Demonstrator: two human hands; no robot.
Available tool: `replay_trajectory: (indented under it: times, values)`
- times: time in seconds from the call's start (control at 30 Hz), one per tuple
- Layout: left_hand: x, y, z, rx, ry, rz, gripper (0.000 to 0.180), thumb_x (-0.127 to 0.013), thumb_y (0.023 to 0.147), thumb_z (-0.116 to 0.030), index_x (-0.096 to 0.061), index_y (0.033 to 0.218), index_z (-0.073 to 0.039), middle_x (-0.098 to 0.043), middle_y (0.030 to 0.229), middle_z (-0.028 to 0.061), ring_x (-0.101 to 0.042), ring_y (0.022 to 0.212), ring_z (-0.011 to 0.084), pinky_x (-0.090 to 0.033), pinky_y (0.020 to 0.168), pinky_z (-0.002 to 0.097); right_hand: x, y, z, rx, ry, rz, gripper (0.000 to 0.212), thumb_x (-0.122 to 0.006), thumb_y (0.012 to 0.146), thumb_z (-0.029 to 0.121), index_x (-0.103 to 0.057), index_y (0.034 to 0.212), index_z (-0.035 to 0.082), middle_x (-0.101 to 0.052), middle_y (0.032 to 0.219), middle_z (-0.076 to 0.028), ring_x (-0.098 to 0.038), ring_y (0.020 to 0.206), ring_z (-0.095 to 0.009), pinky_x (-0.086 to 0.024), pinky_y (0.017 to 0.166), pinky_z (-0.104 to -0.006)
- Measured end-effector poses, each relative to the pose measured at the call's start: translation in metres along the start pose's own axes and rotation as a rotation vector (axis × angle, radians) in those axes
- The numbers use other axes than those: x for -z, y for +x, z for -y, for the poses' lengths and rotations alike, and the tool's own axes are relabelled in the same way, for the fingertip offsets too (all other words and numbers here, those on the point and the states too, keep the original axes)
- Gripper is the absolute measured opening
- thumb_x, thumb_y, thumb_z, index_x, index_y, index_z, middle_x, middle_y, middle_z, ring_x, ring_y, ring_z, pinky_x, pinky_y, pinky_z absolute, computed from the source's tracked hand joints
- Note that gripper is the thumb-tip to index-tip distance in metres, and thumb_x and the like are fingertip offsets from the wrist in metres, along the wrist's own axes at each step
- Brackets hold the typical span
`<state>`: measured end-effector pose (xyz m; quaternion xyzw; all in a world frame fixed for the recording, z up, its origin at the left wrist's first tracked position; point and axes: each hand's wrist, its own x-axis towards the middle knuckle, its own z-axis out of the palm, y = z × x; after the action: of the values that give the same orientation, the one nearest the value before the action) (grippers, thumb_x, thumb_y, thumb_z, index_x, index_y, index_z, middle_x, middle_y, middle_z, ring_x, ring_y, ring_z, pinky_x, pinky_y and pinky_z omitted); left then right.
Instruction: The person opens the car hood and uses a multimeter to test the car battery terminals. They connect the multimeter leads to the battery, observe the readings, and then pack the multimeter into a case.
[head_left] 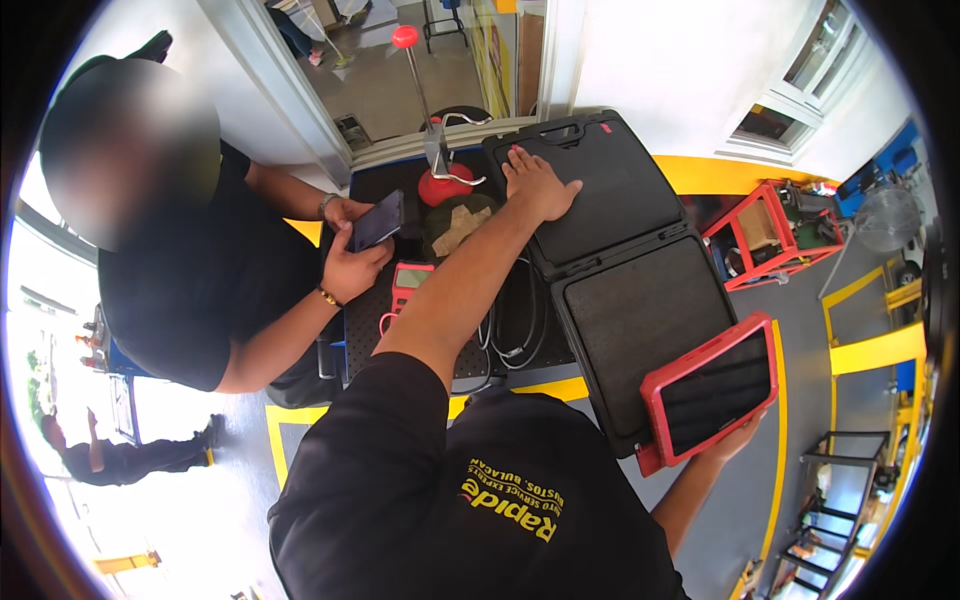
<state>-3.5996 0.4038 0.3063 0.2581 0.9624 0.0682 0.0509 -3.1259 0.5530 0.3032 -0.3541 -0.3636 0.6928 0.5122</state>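
My left hand (540,187) lies with its fingers spread on the raised lid (625,195) of a black hard case. The case stands unfolded, and its lower half (635,320) stretches toward me. A tablet (715,395) with a thick red frame and a dark screen is in my right hand (738,438), gripped at its lower right edge. It is tilted over the near right corner of the case. Most of my right fingers are hidden behind it. Under my left forearm sits a small red handheld meter (410,280) with a grey display.
At my left a co-worker holds a phone (378,222) in both hands. Black cables (525,320) lie beside the case on the perforated dark table (368,340). Beyond stands a red-knobbed metal rod tool (420,85). A red cart (770,240) is at right.
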Motion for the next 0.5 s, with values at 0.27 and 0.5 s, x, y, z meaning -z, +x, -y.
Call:
replay_trajectory:
  times: [0.27, 0.5]
  values:
    - [0.006, 0.004, 0.002, -0.008, 0.03, 0.041, 0.11, -0.044, 0.098, -0.079, -0.029, 0.162, 0.01, -0.017, 0.17, 0.0386, -0.014, 0.161, 0.0499, -0.019, 0.128, 0.0538, 0.006, 0.008, -0.003, 0.001, -0.204, 0.04, 0.06, -0.036, 0.116, 0.045, -0.051, 0.151, -0.001, -0.059, 0.148, -0.013, -0.06, 0.131, -0.026, -0.049, 0.111, -0.0398]
    - [0.01, 0.014, -0.013, 0.104, 0.032, 0.072, 0.112, -0.048, 0.096, -0.078, -0.027, 0.164, 0.008, -0.016, 0.171, 0.0361, -0.012, 0.161, 0.0505, -0.015, 0.129, 0.0562, 0.01, 0.009, -0.005, -0.034, -0.234, -0.03, 0.06, -0.038, 0.115, 0.045, -0.05, 0.153, 0.001, -0.059, 0.148, -0.013, -0.06, 0.131, -0.028, -0.048, 0.112, -0.0418]
